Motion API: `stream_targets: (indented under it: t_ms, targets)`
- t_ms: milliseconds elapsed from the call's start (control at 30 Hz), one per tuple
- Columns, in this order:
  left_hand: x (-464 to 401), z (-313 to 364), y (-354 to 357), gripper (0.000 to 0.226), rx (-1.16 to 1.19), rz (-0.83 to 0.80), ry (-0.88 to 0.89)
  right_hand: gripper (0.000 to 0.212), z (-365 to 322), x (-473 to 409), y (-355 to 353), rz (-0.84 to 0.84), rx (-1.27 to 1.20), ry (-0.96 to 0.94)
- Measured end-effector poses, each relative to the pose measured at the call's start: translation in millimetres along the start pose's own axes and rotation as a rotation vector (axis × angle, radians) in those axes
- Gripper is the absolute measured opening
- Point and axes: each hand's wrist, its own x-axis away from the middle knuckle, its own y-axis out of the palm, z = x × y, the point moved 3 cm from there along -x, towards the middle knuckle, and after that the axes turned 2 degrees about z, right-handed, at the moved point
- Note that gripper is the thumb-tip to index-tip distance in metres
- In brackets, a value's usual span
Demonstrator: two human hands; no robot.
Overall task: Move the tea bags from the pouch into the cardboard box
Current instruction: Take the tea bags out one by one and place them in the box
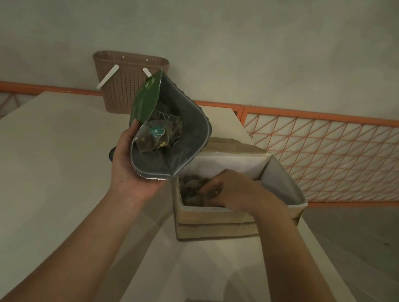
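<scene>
My left hand (130,166) grips a green foil pouch (183,145) from below, holding it above the table with its mouth wide and facing me. Several mesh tea bags (159,136) lie inside it. To its right stands an open cardboard box (215,226) with a pale lining. My right hand (228,190) reaches down into the box, fingers curled among the tea bags (191,188) piled at its bottom. Whether those fingers hold a bag is hidden.
A brown perforated plastic basket (125,81) with white handles stands at the far end of the pale table (32,176). An orange metal lattice railing (336,156) runs behind the table. The box's back flap (230,145) is folded outward.
</scene>
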Motion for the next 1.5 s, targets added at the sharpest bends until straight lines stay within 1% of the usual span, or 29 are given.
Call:
stream_targets:
  t_ms: [33,100,167,233,267,300,367,400,433,467,500,533,600,633,667,700,733,767,833,867,900,933,967,1033,1100,1200,1267,1367,1500]
  targets:
    - [0.3,0.1,-0.4,0.051,-0.002,0.001,0.001,0.029,1.0,-1.8,-2.6,-0.009,0.019,0.049]
    - [0.3,0.4,-1.8,0.05,-0.008,0.011,0.003,0.031,2.7,-3.0,-10.1,0.032,0.02,0.133]
    - [0.4,1.1,-1.7,0.05,-0.013,0.018,0.004,0.026,1.7,-0.9,-19.1,0.16,-0.015,0.102]
    - [0.6,1.9,-1.2,0.051,-0.011,0.02,0.004,0.027,2.8,1.8,-25.1,0.286,-0.036,0.094]
    - [0.7,1.9,-1.1,0.052,-0.008,0.018,0.003,0.028,5.2,2.7,-25.6,0.301,-0.031,0.107]
    - [0.7,1.8,-0.3,0.053,-0.003,0.014,0.001,0.03,6.8,2.0,-24.1,0.278,-0.013,0.126]
    - [0.3,1.6,0.1,0.054,0.007,0.012,0.004,0.044,14.1,-0.5,-16.8,0.221,0.064,0.165]
    - [-0.2,1.7,-0.4,0.054,0.004,0.015,0.004,0.05,16.0,-0.7,-15.8,0.248,0.089,0.181]
    - [-0.9,1.7,-1.2,0.055,0.0,0.016,0.001,0.05,16.3,-0.2,-16.6,0.297,0.081,0.18]
    - [-1.6,1.7,-1.8,0.055,0.0,0.017,-0.001,0.042,15.0,1.0,-17.5,0.319,0.04,0.153]
    - [-1.8,1.7,-1.7,0.055,0.004,0.016,-0.001,0.031,14.5,1.8,-17.1,0.291,-0.019,0.112]
    - [-1.7,1.7,-1.4,0.053,0.009,0.014,0.002,0.022,12.6,1.5,-14.8,0.207,-0.062,0.085]
    - [-1.0,1.0,-0.4,0.05,0.013,0.009,0.004,0.025,7.4,5.5,-9.0,0.014,-0.044,0.093]
    - [-0.3,0.8,0.4,0.049,0.011,0.011,0.007,0.027,6.3,7.1,-8.4,-0.016,-0.026,0.108]
    - [0.3,1.0,0.5,0.049,0.007,0.014,0.013,0.026,5.9,7.4,-9.6,-0.002,-0.029,0.114]
    - [0.5,1.4,0.6,0.049,0.005,0.016,0.015,0.025,4.7,8.0,-13.1,0.049,-0.06,0.109]
    - [1.0,2.1,0.9,0.048,0.01,0.014,0.013,0.025,1.4,9.7,-18.0,0.133,-0.102,0.086]
    - [1.3,3.0,1.1,0.049,0.02,0.009,0.011,0.024,-4.8,13.4,-24.6,0.252,-0.155,0.045]
    - [0.9,4.8,1.7,0.051,0.024,-0.005,0.007,0.016,-24.0,27.8,-38.9,0.564,-0.306,-0.066]
    - [0.6,5.3,1.8,0.053,0.012,-0.007,0.001,0.013,-35.1,37.3,-44.4,0.693,-0.396,-0.124]
    - [0.3,5.3,1.7,0.055,-0.003,-0.004,-0.005,0.01,-46.7,46.0,-48.6,0.762,-0.493,-0.181]
    - [0.0,4.8,1.4,0.056,-0.014,0.001,-0.01,0.006,-58.6,52.4,-50.7,0.766,-0.576,-0.233]
    - [0.3,4.3,1.2,0.056,-0.017,0.006,-0.016,0.002,-69.9,55.1,-50.9,0.734,-0.614,-0.28]
    - [2.6,2.8,1.2,0.052,-0.012,0.014,-0.016,0.01,-89.2,51.3,-47.2,0.657,-0.554,-0.337]
    - [5.6,2.1,-0.9,0.05,-0.031,0.044,0.007,0.017,-103.4,36.5,-41.9,0.599,-0.419,-0.356]
    - [8.2,3.4,-3.0,0.045,-0.074,0.12,0.048,0.026,-116.3,4.8,-32.7,0.537,-0.142,-0.33]
    - [8.2,3.9,-3.1,0.044,-0.076,0.138,0.044,0.032,-119.8,-17.2,-27.6,0.523,0.006,-0.293]
    - [9.3,4.6,-1.7,0.05,-0.039,0.134,0.016,0.034,-120.4,-44.1,-20.7,0.466,0.075,-0.241]
    - [7.6,6.6,-3.1,0.054,-0.012,0.131,0.004,0.037,-118.9,-55.2,-16.7,0.363,0.154,-0.2]
